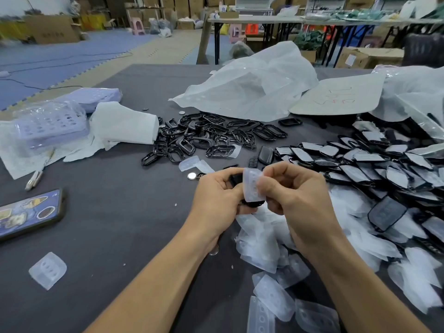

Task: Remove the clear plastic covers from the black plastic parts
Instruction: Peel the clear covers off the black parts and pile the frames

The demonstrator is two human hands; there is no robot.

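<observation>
**Clear cover pinched against black part, mid-bench**

Left hand (216, 195) curled round a small black plastic part (235, 179), which is mostly hidden by the fingers. Right hand (298, 198) pinches a translucent clear plastic cover (251, 186) between thumb and fingertips. The cover is upright and touches the part. Both are held just above the dark grey bench (120, 224). A heap of loose clear covers (264, 248) lies under the hands. Wrapped black parts (374, 164) are piled at right. Bare black plastic frames (206, 135) are heaped beyond. A stickered phone (28, 212) lies far left.
</observation>
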